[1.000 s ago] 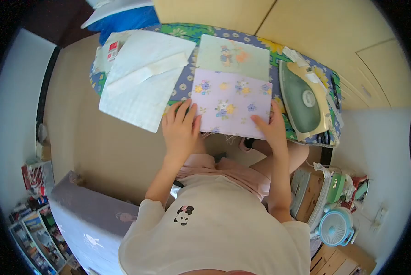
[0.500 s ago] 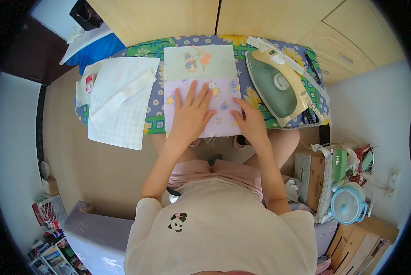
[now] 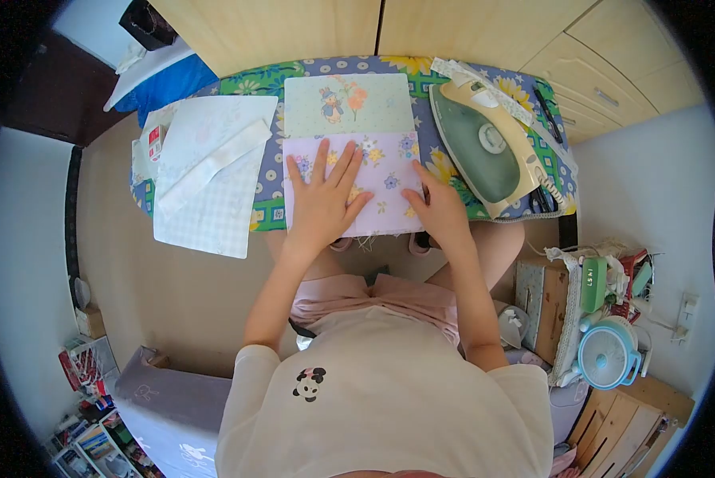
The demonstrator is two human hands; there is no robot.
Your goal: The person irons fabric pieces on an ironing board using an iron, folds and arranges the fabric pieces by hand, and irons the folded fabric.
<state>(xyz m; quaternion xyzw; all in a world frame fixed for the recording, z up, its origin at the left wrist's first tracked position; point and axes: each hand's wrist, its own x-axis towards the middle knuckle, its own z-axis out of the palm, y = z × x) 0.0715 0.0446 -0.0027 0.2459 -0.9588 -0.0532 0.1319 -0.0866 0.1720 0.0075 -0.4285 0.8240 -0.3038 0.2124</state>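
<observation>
A two-part fabric panel lies flat on the ironing board (image 3: 271,177). Its upper part is a pale green cloth (image 3: 302,107) printed with a small dressed figure and orange flowers. The lower part is a lilac floral cloth (image 3: 389,211), with loose threads at its near edge. My left hand (image 3: 326,199) rests palm down on the lilac cloth, fingers spread. At the cloth's right edge is my right hand (image 3: 443,209), thumb and index finger apart, the other fingers mostly hidden. A cream and green iron (image 3: 485,147) lies close to its right.
A white checked cloth (image 3: 202,215) with a folded white strip (image 3: 214,165) on it hangs over the board's left front edge. Dark-handled tools (image 3: 547,115) lie beyond the iron. Cupboards (image 3: 461,32) stand behind the board. A small blue fan (image 3: 608,356) is at lower right.
My left hand has slid slightly left across the lilac cloth. My right hand stays at the right edge, with its index finger moved slightly. The view has shifted a little.
</observation>
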